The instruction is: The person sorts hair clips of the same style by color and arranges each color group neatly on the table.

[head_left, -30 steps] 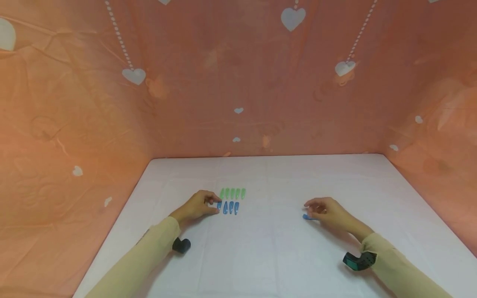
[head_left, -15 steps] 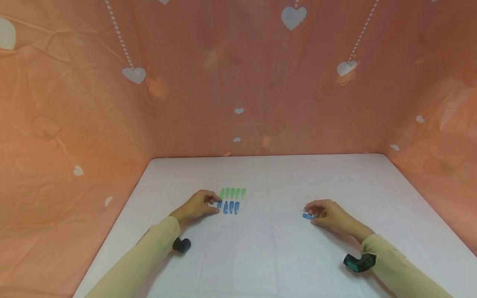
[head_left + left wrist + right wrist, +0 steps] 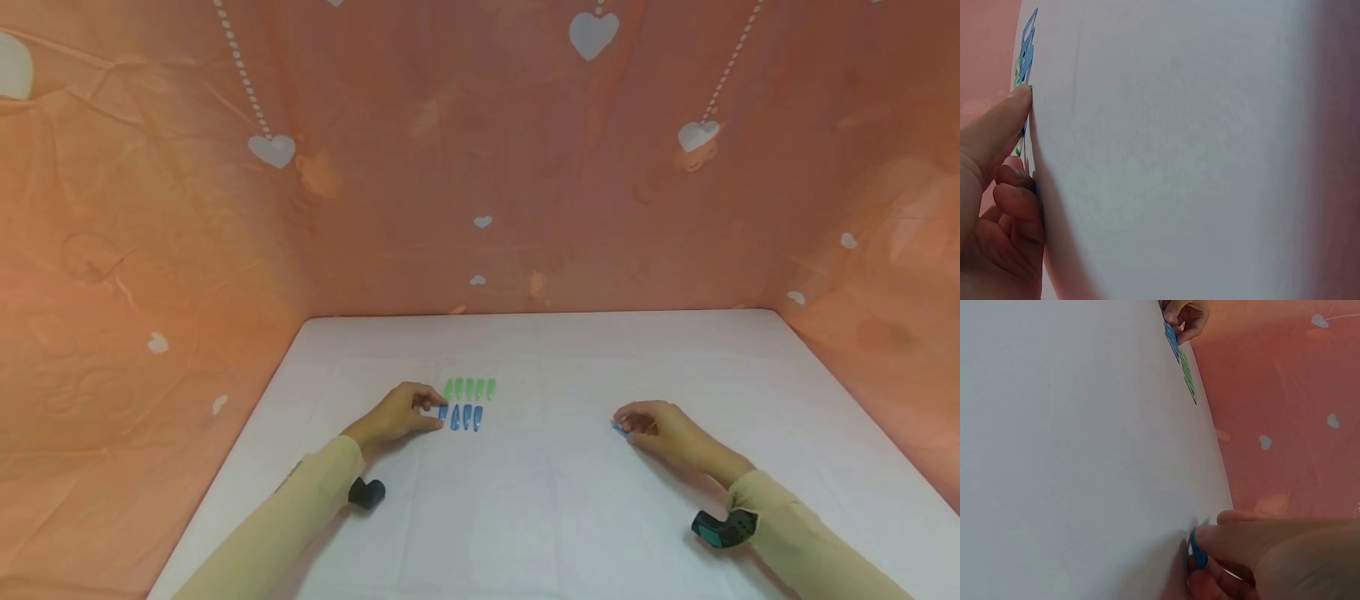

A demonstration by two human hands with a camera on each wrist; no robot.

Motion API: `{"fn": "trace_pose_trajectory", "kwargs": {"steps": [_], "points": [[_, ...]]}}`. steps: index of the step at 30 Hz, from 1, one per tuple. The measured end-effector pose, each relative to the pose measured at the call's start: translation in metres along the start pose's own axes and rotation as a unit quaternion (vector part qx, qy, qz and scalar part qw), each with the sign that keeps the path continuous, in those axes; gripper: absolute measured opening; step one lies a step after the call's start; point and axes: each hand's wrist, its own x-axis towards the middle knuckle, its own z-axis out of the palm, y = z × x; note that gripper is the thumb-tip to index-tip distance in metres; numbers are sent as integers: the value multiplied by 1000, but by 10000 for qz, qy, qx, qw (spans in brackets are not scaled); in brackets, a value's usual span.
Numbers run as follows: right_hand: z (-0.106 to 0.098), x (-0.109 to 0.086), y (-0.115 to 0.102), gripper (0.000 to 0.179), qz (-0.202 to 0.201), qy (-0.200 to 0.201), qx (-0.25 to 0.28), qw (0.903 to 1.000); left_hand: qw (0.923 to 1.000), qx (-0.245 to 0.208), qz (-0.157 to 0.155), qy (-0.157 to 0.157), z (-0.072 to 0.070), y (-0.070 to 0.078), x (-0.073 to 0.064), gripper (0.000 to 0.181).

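My left hand (image 3: 397, 414) rests at the left end of a row of blue snap hair clips (image 3: 467, 417). Its thumb and index finger pinch the leftmost blue clip (image 3: 443, 413) by its two ends. Just behind lies a row of green snap hair clips (image 3: 469, 389), side by side with their long axes pointing away from me. Off to the right, my right hand (image 3: 663, 429) pinches another blue clip (image 3: 1199, 553) between thumb and fingers, close over the table; the fingers cover part of it. In the left wrist view, the thumb overlaps the clip rows.
A white cloth covers the table (image 3: 525, 517). Orange fabric with pale hearts (image 3: 594, 36) hangs along the back and both sides. Each sleeve carries a dark wrist device, one at the left forearm (image 3: 367, 493) and one at the right (image 3: 723, 528).
The right hand's thumb and fingers have closed on the blue clip, which has turned and is now mostly covered by them. The left hand has stayed at the row.
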Motion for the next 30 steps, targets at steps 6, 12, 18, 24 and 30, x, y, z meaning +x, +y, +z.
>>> {"fn": "trace_pose_trajectory", "kwargs": {"steps": [6,12,18,24,30], "points": [[-1,3,-3,32,-170,-36,-192,9997,10000,-17,-5,32,0,-1,1,31],[-1,6,-4,33,-178,5,-220,9996,10000,-55,-23,31,2,-2,1,31],[-1,10,-6,29,-78,-13,-28,10000,10000,-25,70,9,1,-1,-1,30],[2,18,-8,28,-180,-10,253,9995,9999,64,80,-3,-1,1,-1,30],[8,26,-10,29,-280,-59,640,9975,10000,2,33,-12,-1,3,-2,30]]}}
